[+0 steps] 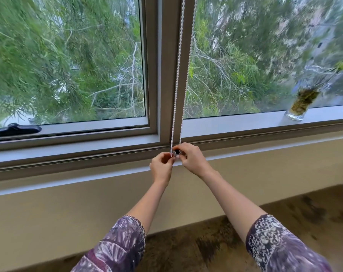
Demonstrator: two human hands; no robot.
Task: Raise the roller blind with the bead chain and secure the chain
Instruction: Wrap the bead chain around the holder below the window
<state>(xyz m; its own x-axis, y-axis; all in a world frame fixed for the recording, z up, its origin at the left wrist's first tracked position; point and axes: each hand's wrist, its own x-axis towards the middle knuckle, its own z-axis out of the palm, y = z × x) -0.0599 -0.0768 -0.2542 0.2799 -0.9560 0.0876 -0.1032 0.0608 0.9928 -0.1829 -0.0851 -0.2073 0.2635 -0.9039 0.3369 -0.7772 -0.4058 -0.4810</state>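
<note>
Two hands meet at the bead chain's (179, 75) lower end: left hand (162, 167) pinches one strand, right hand (190, 159) grips a small dark holder (176, 152) there. Behind, the chain runs taut up the window mullion (169, 55); sill (245, 122) open either side.

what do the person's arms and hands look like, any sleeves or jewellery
Both hands are bare: the left hand and right hand show no gloves, and no rings or watch can be seen. The forearms are uncovered. The sleeves end near the elbows: the left sleeve is purple with pale swirling, leaf-like streaks, and the right sleeve is dark purple with a fine white speckled print.
</note>
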